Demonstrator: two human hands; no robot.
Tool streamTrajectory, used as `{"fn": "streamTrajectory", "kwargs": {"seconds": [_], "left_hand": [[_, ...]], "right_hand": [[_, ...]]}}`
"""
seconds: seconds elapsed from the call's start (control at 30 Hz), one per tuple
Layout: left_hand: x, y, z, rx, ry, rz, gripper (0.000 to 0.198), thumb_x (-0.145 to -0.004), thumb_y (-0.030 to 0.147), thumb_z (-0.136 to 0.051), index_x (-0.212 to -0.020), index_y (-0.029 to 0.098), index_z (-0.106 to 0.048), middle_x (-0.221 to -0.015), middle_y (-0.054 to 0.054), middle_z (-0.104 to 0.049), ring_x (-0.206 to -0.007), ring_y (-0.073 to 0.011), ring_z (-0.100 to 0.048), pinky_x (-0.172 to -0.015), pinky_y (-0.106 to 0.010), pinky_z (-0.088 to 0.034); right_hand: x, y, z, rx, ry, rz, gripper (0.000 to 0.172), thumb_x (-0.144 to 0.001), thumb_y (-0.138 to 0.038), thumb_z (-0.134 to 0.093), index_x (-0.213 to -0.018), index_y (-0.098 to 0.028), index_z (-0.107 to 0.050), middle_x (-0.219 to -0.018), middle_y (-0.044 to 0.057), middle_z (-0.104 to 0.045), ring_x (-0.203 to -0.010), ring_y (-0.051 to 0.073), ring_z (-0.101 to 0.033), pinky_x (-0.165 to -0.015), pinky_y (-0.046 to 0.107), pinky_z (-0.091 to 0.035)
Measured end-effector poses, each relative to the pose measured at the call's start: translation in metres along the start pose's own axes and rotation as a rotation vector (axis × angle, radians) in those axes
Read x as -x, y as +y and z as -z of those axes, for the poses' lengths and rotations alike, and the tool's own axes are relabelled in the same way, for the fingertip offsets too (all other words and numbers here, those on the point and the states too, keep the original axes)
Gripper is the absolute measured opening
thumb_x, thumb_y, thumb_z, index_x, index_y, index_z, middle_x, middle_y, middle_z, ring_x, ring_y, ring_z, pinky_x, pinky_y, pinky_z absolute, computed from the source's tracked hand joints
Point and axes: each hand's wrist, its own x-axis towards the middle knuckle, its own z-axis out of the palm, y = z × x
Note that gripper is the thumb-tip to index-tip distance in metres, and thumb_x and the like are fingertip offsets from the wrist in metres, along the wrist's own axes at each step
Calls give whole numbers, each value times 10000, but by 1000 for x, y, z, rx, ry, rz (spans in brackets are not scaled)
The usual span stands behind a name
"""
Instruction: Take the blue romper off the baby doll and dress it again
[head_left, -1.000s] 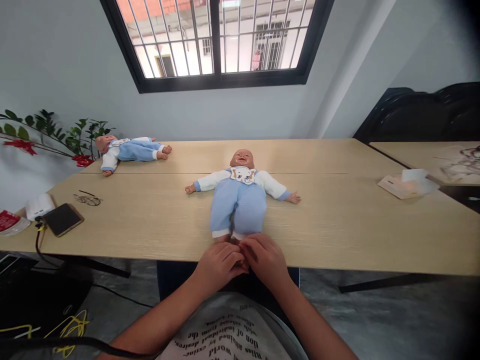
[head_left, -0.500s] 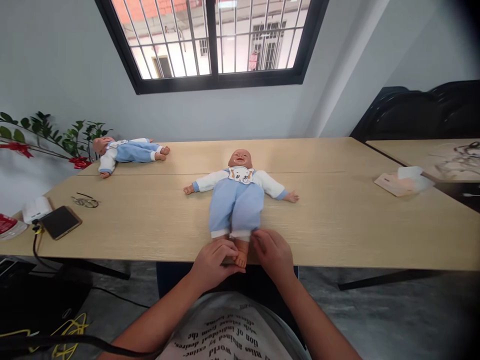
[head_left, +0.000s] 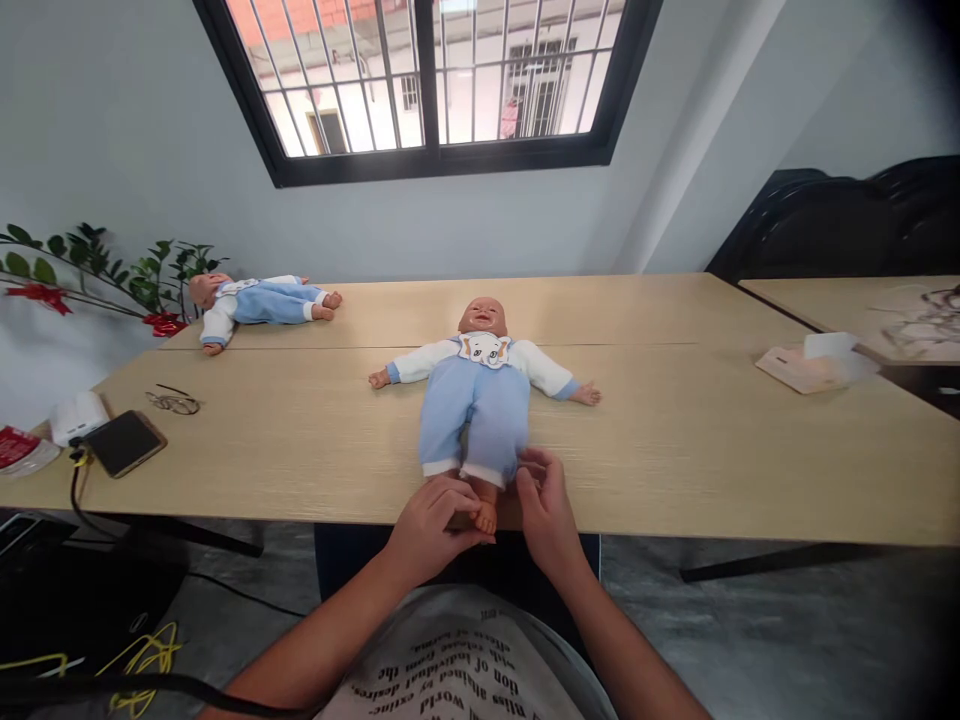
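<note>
On the pale wooden worktop (head_left: 675,430), a vinyl doll in blue and white (head_left: 474,408) is being carried centrally, its visible foot (head_left: 487,516) being flanked by the bare left hand (head_left: 433,522) and the bare right hand (head_left: 549,508). Behind it, leftward, a second vinyl doll (head_left: 274,302) in matching clothes is being borne beside a leafy green plant (head_left: 154,273). Before that, thin-rimmed eyeglasses (head_left: 177,404) and, nearer, a flat black phone (head_left: 126,443) are being carried. Far right, a flat beige packet (head_left: 796,372) is being supported.

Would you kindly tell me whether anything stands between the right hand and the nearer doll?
Nothing visible does: the right hand is close beside the trouser leg of the doll, though contact is hard to tell. The left hand, at the foot, is not in between.
</note>
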Motion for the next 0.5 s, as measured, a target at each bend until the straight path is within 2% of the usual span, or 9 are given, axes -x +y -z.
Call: {"fn": "streamTrajectory", "kwargs": {"seconds": [0.07, 0.13, 0.23, 0.3, 0.33, 0.4, 0.43, 0.47, 0.5], "left_hand": [[-1, 2, -3, 3, 14, -1, 320, -819, 417, -840, -962, 215, -638, -929, -69, -728, -875, -214, -709, -762, -362, -587], [-1, 6, -5, 12, 29, 9, 316, -826, 423, -833, -965, 215, -639, -930, -72, -721, -863, -216, -699, -756, -368, -578], [-1, 10, -2, 34, -24, 28, 325, -838, 474, -809, -975, 224, -653, -976, -81, -713, -942, -237, -674, -848, -414, -564], [0, 5, 3, 14, -25, 117, 358, -883, 539, -737, -1057, 234, -665, -1145, -119, -687, -1122, -280, -630, -999, -494, -515], [0, 0, 6, -3, 30, 208, 397, -912, 555, -693, -1145, 237, -650, -1271, -143, -644, -1240, -303, -578, -1078, -535, -465], [-5, -14, 12, 9, 216, 484, 496, -955, 536, -635, -1330, 222, -554, -1476, -181, -512, -1414, -324, -457, -1167, -578, -385], [-10, -22, 16, 70, 298, 641, 533, -962, 518, -626, -1377, 206, -508, -1514, -193, -481, -1442, -324, -439, -1171, -575, -391], [-16, -30, 19, 183, 328, 790, 533, -964, 506, -619, -1377, 190, -500, -1507, -197, -500, -1430, -321, -467, -1150, -558, -428], [-23, -36, 22, 339, 310, 910, 505, -970, 499, -604, -1350, 177, -521, -1474, -192, -547, -1393, -313, -519, -1119, -528, -471]], "right_hand": [[-10, -5, -6, -256, -34, -210, 495, -973, -546, -567, -1354, -238, -495, -1373, 142, -635, -1176, 267, -668, -943, 458, -590], [-23, -13, -14, -490, -94, -366, 491, -957, -566, -593, -1332, -255, -535, -1371, 109, -664, -1190, 265, -678, -984, 468, -583], [-39, -23, -25, -687, -190, -485, 434, -927, -557, -643, -1199, -217, -637, -1238, 109, -744, -1093, 288, -726, -979, 493, -588], [-45, -27, -29, -705, -220, -513, 410, -907, -530, -674, -1150, -200, -671, -1216, 120, -758, -1081, 305, -734, -956, 501, -599], [-45, -28, -31, -704, -221, -511, 403, -903, -519, -681, -1149, -199, -679, -1230, 120, -756, -1101, 309, -729, -962, 502, -597], [-44, -29, -33, -713, -203, -482, 407, -907, -512, -675, -1170, -202, -688, -1275, 115, -743, -1165, 313, -707, -1010, 511, -574], [-43, -29, -34, -724, -199, -469, 418, -911, -518, -665, -1182, -201, -691, -1290, 114, -737, -1191, 318, -696, -1035, 523, -558], [-41, -30, -35, -736, -198, -461, 431, -915, -528, -653, -1190, -199, -694, -1296, 116, -734, -1207, 324, -688, -1051, 537, -545], [-40, -31, -36, -745, -199, -455, 442, -919, -539, -640, -1191, -195, -698, -1291, 120, -736, -1210, 331, -687, -1055, 548, -539]]}}
